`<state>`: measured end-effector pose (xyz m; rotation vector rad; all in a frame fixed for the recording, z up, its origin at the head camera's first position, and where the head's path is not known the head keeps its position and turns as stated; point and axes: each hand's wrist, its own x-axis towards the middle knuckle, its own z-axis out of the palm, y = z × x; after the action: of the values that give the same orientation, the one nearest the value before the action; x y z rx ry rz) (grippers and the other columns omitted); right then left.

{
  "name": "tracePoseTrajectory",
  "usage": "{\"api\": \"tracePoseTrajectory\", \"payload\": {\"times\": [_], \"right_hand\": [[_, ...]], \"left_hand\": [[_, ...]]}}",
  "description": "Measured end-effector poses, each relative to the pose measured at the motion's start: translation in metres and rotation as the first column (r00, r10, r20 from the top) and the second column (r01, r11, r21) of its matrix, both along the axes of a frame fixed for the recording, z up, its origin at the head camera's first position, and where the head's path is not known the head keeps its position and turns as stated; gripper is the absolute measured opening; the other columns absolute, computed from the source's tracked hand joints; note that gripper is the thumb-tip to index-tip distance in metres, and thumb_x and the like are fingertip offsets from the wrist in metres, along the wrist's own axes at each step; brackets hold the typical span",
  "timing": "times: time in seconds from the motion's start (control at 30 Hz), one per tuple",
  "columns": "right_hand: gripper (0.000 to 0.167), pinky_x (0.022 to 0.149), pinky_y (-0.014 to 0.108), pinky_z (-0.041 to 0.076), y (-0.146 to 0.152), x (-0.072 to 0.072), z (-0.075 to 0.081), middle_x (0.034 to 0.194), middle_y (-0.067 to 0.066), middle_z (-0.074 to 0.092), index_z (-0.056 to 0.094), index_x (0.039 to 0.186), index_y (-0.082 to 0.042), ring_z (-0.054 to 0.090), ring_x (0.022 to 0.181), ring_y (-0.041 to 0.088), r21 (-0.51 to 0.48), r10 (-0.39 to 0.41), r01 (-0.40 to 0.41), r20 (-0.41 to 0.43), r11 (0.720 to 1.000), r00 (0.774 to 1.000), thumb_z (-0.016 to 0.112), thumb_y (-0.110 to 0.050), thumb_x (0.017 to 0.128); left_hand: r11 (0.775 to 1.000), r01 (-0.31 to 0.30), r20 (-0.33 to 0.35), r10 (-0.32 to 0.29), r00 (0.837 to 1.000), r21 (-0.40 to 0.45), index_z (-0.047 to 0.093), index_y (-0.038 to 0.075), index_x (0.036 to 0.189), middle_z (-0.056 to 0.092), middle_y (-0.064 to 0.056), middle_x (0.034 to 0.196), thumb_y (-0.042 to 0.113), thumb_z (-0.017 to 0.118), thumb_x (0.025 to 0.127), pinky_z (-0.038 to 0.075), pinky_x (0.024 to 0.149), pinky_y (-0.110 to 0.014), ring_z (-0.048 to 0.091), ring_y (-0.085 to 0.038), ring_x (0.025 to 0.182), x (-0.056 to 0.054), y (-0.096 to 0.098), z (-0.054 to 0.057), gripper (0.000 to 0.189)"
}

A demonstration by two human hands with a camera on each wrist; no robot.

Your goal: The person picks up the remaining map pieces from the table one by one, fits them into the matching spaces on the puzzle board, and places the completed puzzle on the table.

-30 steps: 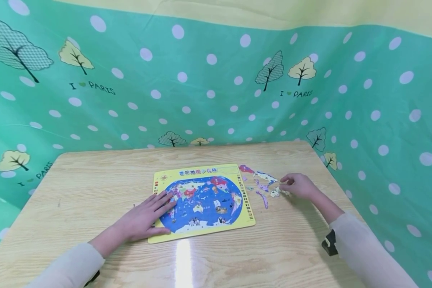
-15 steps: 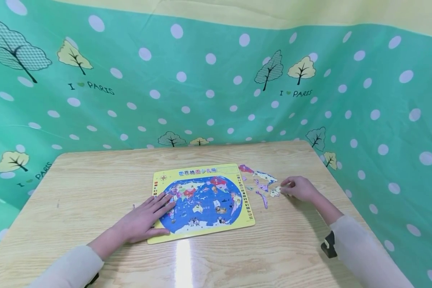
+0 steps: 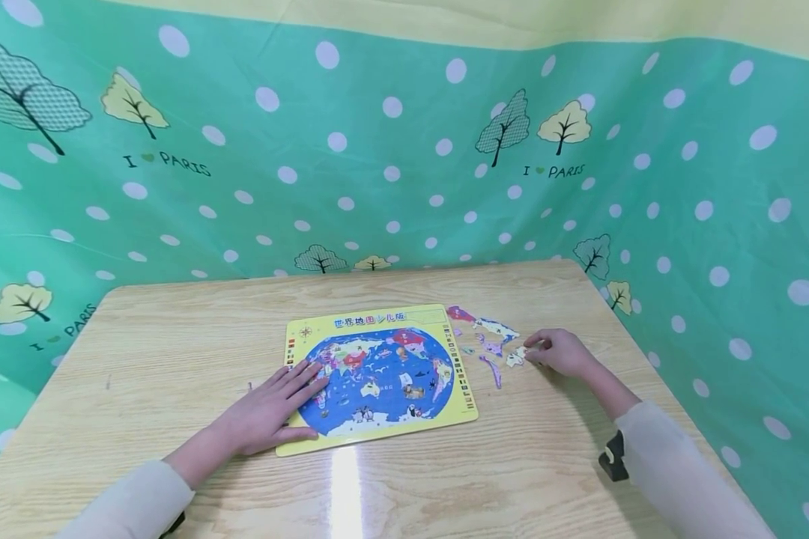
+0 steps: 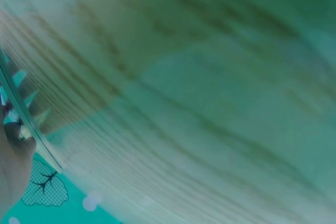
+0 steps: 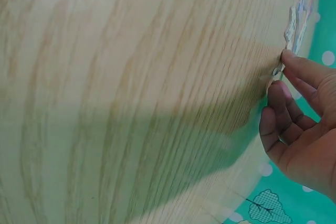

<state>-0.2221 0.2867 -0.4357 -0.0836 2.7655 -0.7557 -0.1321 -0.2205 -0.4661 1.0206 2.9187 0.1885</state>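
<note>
A yellow-bordered world map puzzle board (image 3: 377, 434) lies on the table. My left hand (image 3: 273, 408) rests flat on its left side, fingers spread over the blue map. Only part of that hand (image 4: 13, 166) shows at the edge of the left wrist view. To the board's right, my right hand (image 3: 559, 352) has its thumb and fingers curled at a cream puzzle piece (image 3: 514, 358), pinching its right edge. In the right wrist view, the right hand (image 5: 302, 114) has a small bit of piece (image 5: 276, 70) between the fingertips, the remainder hidden.
Several loose puzzle pieces lie between board and right hand: a red one (image 3: 461, 314), a white and blue one (image 3: 497, 329), a purple one (image 3: 491, 348) and a long purple one (image 3: 492, 371). The wooden table (image 3: 175, 329) meets a green dotted curtain (image 3: 350, 150) behind and at right.
My right hand has lowered slightly, and its fingertips have settled at the right edge of the cream puzzle piece. The left hand stays on the board.
</note>
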Motion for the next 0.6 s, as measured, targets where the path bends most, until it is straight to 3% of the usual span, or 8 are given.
{"api": "tracePoseTrajectory", "payload": {"times": [0.6], "right_hand": [[0.027, 0.055, 0.026, 0.044, -0.0045, -0.0045, 0.0050, 0.078, 0.006, 0.058, 0.064, 0.111, -0.002, 0.052, 0.066, 0.015, -0.003, 0.033, -0.033, 0.007, 0.999, 0.999, 0.061, -0.017, 0.089]], "left_hand": [[1.000, -0.005, 0.013, 0.005, 1.000, -0.005, 0.025, 0.021, 0.149, 0.019, -0.005, 0.157, 0.068, 0.042, 0.086, 0.020, 0.117, -0.049, 0.019, -0.029, 0.145, -0.0009, -0.0006, -0.0005, 0.080]]}}
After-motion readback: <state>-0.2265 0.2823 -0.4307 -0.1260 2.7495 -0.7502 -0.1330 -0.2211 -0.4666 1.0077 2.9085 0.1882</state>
